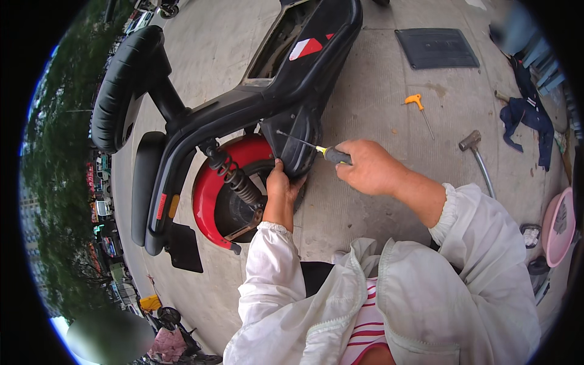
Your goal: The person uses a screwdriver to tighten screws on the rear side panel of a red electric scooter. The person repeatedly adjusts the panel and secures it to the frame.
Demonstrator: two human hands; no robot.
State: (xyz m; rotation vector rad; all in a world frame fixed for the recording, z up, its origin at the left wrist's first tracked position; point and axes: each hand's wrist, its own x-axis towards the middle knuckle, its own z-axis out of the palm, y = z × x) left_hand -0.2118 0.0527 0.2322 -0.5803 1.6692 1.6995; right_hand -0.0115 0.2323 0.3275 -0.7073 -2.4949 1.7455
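A black electric scooter (243, 104) stands in front of me, its red rear fender (210, 201) and a coil shock absorber (234, 176) showing below the frame. My right hand (370, 165) is closed around the dark grip of a screwdriver (333, 154). The thin shaft points left, and its tip lies over the black plastic side cover (298, 131). Against the lower edge of that cover, my left hand (283, 185) is pressed with the thumb up on it; its other fingers go behind the part and are mostly hidden.
An orange-handled hex driver (415, 102) and a hammer (471, 143) lie on the concrete to the right. Farther off is a flat black panel (437, 47). Dark clothing (526, 115) and a pink basin (556, 228) are at the far right. Parked vehicles line the left.
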